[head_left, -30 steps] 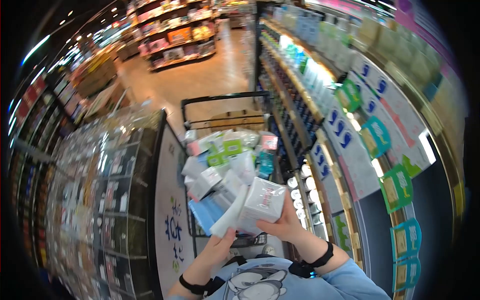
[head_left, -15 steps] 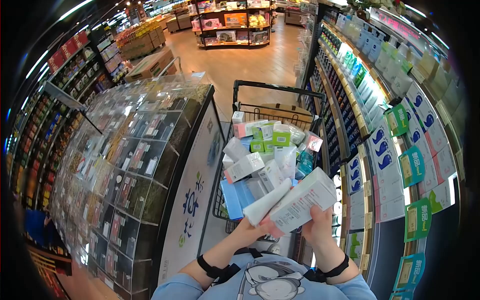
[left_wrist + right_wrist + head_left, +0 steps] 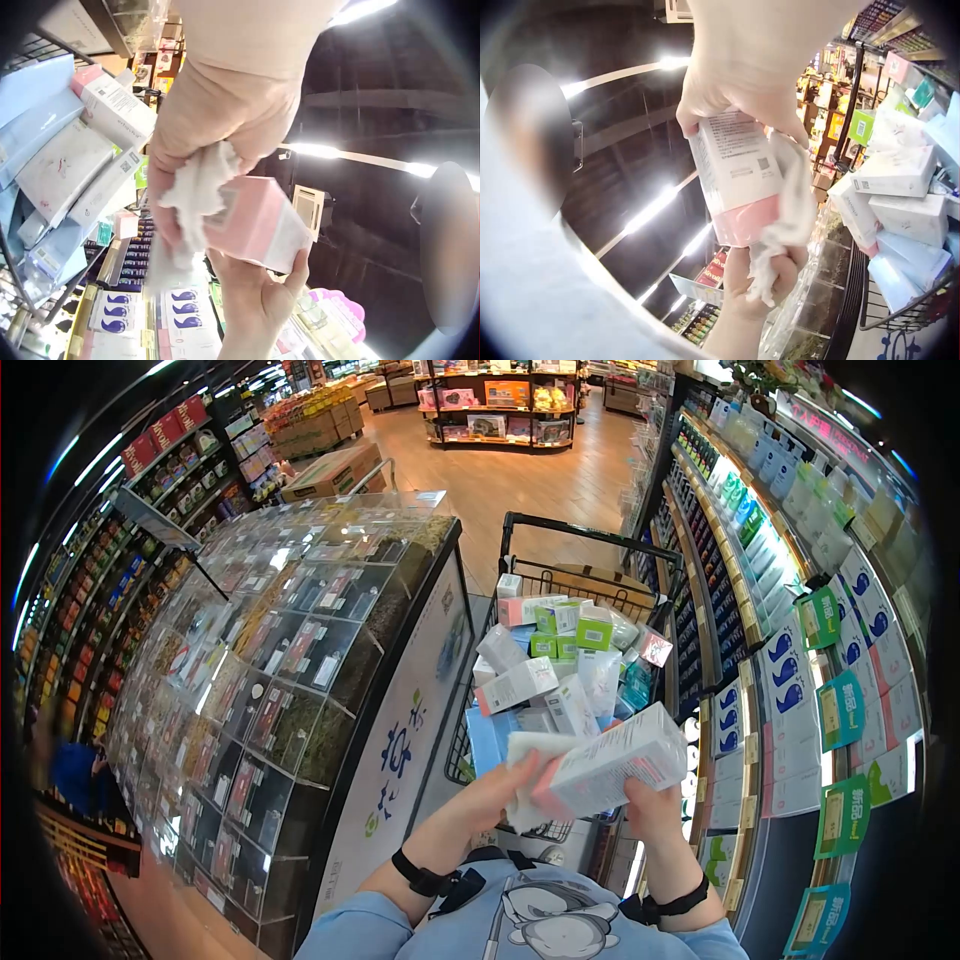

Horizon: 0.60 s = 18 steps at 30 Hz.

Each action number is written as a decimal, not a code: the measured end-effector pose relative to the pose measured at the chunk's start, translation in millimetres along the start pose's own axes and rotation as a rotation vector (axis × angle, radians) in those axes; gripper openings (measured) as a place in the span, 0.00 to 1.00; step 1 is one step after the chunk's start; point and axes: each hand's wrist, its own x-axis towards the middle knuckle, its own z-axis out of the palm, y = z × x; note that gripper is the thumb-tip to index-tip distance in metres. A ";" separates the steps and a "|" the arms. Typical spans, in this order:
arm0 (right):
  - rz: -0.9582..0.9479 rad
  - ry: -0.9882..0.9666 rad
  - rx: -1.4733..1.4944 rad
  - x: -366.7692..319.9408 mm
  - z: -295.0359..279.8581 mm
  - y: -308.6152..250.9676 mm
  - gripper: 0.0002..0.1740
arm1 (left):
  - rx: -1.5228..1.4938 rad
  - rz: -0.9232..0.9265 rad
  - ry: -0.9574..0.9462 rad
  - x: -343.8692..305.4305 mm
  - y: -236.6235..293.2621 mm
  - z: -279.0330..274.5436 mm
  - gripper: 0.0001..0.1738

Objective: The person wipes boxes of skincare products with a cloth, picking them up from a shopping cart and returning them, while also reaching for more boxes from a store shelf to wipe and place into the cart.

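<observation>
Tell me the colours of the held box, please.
Mostly white, with a pink end; the box shows best in the right wrist view.

Shop interior with a glossy, wood-toned floor (image 3: pixel 545 475) extending to a tiered display stand (image 3: pixel 500 408) of boxed goods. At left, a sloping bank of clear bulk bins (image 3: pixel 300 630) rises above a white printed side panel (image 3: pixel 400 735), with stocked shelving units (image 3: pixel 85 630) beyond; at right, a long, brightly lit wall of shelves (image 3: pixel 725 540) carries bottles and cartons, its edges hung with green and teal shelf signs (image 3: pixel 840 710). Overhead, visible from the left wrist, bright linear lamps (image 3: pixel 315 151) cross a dark ceiling (image 3: pixel 390 67).
</observation>
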 end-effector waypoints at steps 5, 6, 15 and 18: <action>-0.413 0.012 -0.546 6.2 17.4 0.8 0.38 | -0.065 0.175 0.084 8.9 -7.4 -1.2 0.30; -0.505 -0.109 -0.772 8.0 22.8 -1.1 0.37 | -0.171 0.175 0.037 11.6 -10.3 4.0 0.29; -0.025 -0.329 -0.848 8.3 5.7 19.6 0.44 | 0.043 0.327 0.024 -29.5 10.1 27.6 0.34; -0.117 -0.283 -0.792 1.1 3.3 30.6 0.43 | 0.401 0.436 0.029 -34.9 4.4 34.3 0.35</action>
